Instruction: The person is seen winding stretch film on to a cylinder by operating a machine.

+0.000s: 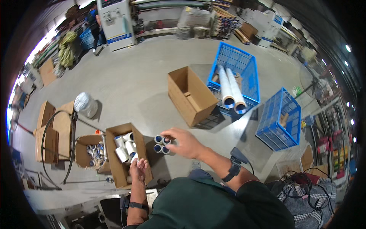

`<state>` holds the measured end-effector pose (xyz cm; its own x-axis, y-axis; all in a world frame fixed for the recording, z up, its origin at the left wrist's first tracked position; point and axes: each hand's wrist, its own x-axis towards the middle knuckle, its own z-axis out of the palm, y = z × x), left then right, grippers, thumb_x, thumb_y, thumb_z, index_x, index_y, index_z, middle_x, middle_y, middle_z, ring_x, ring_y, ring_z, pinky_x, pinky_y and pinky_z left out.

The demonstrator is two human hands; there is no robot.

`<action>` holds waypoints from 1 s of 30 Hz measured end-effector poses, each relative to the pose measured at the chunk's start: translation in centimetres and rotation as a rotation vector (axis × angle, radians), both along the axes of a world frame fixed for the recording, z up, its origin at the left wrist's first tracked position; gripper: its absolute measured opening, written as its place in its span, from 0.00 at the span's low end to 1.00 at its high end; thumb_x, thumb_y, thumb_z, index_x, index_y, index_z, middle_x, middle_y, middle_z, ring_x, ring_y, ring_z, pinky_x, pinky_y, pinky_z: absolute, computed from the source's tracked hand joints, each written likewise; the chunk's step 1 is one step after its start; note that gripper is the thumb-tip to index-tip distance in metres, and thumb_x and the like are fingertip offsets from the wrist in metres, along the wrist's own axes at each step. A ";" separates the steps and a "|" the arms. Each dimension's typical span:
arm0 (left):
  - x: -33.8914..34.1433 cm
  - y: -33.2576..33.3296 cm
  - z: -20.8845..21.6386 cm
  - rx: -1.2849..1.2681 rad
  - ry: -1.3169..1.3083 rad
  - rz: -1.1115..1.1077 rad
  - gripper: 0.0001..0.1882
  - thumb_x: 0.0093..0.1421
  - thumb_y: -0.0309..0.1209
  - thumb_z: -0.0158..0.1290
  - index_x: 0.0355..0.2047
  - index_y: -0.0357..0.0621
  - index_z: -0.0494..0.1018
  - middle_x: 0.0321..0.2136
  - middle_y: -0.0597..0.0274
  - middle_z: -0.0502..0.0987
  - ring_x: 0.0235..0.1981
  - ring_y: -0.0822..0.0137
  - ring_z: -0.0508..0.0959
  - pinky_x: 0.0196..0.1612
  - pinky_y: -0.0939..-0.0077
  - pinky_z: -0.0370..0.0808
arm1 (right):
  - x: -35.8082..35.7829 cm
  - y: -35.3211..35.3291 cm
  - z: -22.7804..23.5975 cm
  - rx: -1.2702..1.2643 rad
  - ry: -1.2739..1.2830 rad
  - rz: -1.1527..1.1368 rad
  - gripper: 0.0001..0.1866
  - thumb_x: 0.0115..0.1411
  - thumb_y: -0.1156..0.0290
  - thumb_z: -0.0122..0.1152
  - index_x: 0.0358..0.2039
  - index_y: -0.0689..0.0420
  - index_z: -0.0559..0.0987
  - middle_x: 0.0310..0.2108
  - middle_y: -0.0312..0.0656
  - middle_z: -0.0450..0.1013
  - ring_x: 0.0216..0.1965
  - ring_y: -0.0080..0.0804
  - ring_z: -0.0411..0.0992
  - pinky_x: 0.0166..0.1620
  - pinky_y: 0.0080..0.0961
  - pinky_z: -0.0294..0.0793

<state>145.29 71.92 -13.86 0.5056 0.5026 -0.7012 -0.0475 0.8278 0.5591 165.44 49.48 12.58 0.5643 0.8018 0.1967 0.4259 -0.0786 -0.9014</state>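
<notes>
Because four short rolls (158,148) stand on end in a tight two-by-two block, just right of the open cardboard box (114,168), I'd judge they're set that way so they don't roll off. White rolls (129,148) inside the box lie at mixed angles, no fixed order that I can see. Long rolls (226,89) lean out over the near rim of a blue crate (251,72); probably too long to lie flat in it. Smaller carton (81,158) sits left of the box, holding small bits I can't make out.

Right hand (182,143): forearm slants in from lower right, back of hand up, thumb and fingers spread apart at the far-right roll of the block. Not clenched. Can't tell if the fingertips touch that roll or sit just above it.

Left hand (138,170): forearm near vertical in view, fingers half curled by the box's right side, next to a white roll. Can't tell whether it grips it. Dark straps on both wrists.
</notes>
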 end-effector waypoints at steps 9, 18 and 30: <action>5.5 -5.1 -0.3 0.093 0.138 0.121 0.17 0.62 0.40 0.48 0.47 0.45 0.62 0.31 0.57 0.75 0.31 0.59 0.76 0.33 0.66 0.75 | 13.1 -14.1 -3.7 -0.053 -0.002 -0.138 0.22 0.51 0.73 0.60 0.48 0.61 0.71 0.42 0.47 0.71 0.41 0.38 0.73 0.46 0.29 0.72; 14.8 -10.8 1.2 0.111 0.129 -0.004 0.17 0.62 0.40 0.48 0.47 0.45 0.64 0.27 0.59 0.76 0.26 0.62 0.78 0.30 0.69 0.76 | 27.2 -23.6 -11.4 -0.001 0.324 -0.646 0.28 0.52 0.76 0.62 0.54 0.65 0.66 0.50 0.51 0.70 0.49 0.38 0.70 0.50 0.30 0.70; 38.7 -18.2 1.0 0.506 -0.160 -0.967 0.37 0.56 0.33 0.57 0.61 0.37 0.52 0.37 0.52 0.75 0.34 0.64 0.77 0.38 0.72 0.75 | 36.1 -25.2 -15.7 0.021 0.588 -0.870 0.28 0.56 0.75 0.57 0.56 0.68 0.63 0.56 0.57 0.63 0.55 0.41 0.65 0.56 0.30 0.65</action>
